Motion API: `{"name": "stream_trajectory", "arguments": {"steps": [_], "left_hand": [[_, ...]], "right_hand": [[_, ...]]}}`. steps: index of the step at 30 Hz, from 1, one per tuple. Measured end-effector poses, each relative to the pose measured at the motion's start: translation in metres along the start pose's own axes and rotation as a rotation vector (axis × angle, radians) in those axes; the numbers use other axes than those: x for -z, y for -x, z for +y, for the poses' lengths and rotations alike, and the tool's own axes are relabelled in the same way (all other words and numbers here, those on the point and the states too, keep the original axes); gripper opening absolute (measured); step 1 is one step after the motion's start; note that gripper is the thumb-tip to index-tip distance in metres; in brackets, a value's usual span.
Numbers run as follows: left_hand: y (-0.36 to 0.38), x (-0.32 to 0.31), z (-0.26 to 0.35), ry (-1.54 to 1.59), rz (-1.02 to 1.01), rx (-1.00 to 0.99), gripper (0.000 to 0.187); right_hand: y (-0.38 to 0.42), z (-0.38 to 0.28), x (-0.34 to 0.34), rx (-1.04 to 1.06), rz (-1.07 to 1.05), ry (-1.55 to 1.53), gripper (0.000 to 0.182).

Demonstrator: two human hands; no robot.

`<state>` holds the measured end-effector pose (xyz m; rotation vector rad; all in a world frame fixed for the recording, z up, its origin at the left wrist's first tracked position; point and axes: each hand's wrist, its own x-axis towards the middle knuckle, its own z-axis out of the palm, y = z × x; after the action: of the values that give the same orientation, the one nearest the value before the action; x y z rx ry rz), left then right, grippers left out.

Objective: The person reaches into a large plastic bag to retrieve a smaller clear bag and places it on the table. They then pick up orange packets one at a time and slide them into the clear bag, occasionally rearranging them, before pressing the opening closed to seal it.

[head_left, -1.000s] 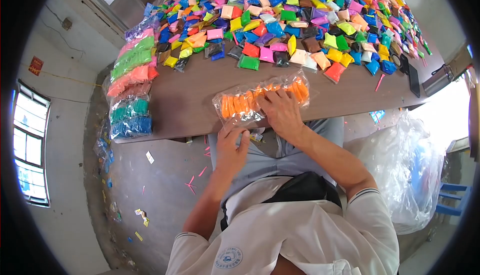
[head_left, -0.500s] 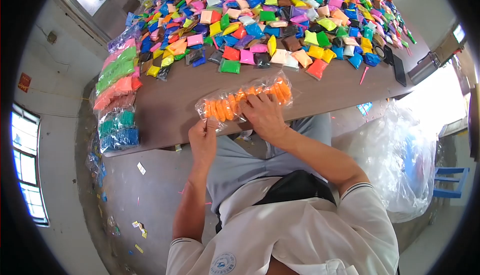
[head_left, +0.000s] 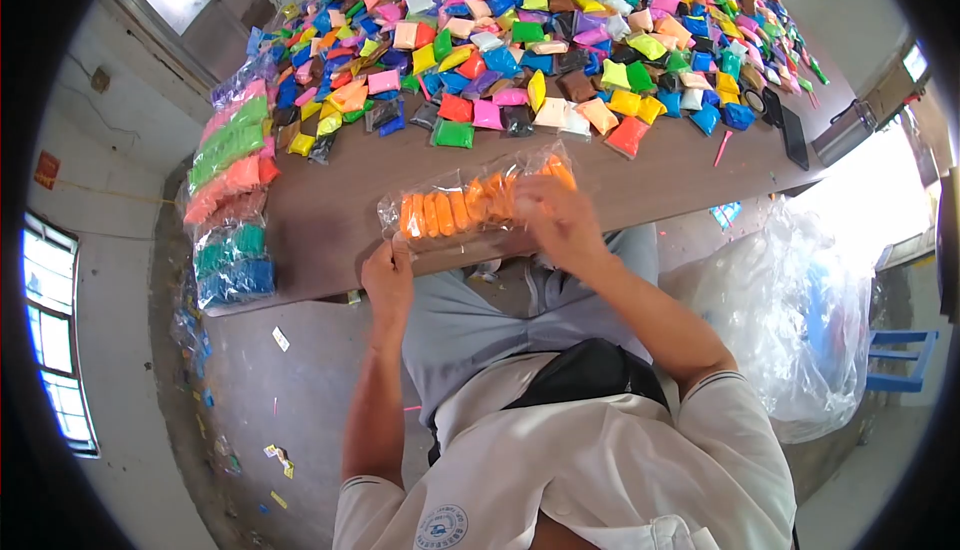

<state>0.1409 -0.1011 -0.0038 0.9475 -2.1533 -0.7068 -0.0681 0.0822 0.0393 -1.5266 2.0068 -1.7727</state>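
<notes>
A clear plastic bag of orange packets (head_left: 455,210) lies along the near edge of the brown table (head_left: 330,230). My left hand (head_left: 388,268) pinches the bag's left end at the table edge. Over the bag's right part rests my right hand (head_left: 556,218), fingers curled on the plastic. The bag's far right end is partly hidden behind that hand.
A big heap of small coloured packets (head_left: 540,40) covers the far table. Filled bags of pink, green and blue packets (head_left: 232,190) are stacked at the left edge. A phone (head_left: 795,137) and a metal cup (head_left: 843,132) sit right. A large clear plastic sack (head_left: 800,320) stands beside my right leg.
My left hand rose from my lap to the bag's left end and took hold of it. The bag slid left along the table edge. My right hand shifted on its right part.
</notes>
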Motion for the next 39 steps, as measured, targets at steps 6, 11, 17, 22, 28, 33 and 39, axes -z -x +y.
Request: {"name": "stream_trajectory", "arguments": {"steps": [6, 11, 17, 22, 28, 33, 39], "left_hand": [[0.001, 0.0, 0.003, -0.092, 0.004, -0.025, 0.041], [0.002, 0.0, 0.004, -0.114, 0.017, -0.033, 0.041], [0.003, -0.001, 0.005, -0.13, -0.008, -0.023, 0.041], [0.005, -0.005, -0.002, -0.177, -0.002, -0.046, 0.042], [0.003, -0.004, 0.002, -0.191, -0.004, -0.053, 0.042], [0.004, -0.003, 0.007, -0.173, 0.02, -0.061, 0.038], [0.006, -0.005, 0.006, -0.189, 0.026, -0.052, 0.035]], "right_hand": [[-0.009, 0.009, 0.032, 0.124, 0.202, 0.488, 0.02], [-0.004, 0.02, 0.027, -0.061, 0.301, 0.404, 0.016], [-0.004, 0.041, 0.028, -0.18, 0.354, 0.248, 0.011], [0.006, 0.055, 0.031, -0.031, 0.309, 0.575, 0.009], [0.009, 0.06, 0.03, -0.106, 0.212, 0.627, 0.009], [0.015, 0.062, 0.049, -0.058, 0.204, 0.524, 0.01], [0.001, -0.005, 0.07, 0.142, 0.284, 0.535, 0.019]]}}
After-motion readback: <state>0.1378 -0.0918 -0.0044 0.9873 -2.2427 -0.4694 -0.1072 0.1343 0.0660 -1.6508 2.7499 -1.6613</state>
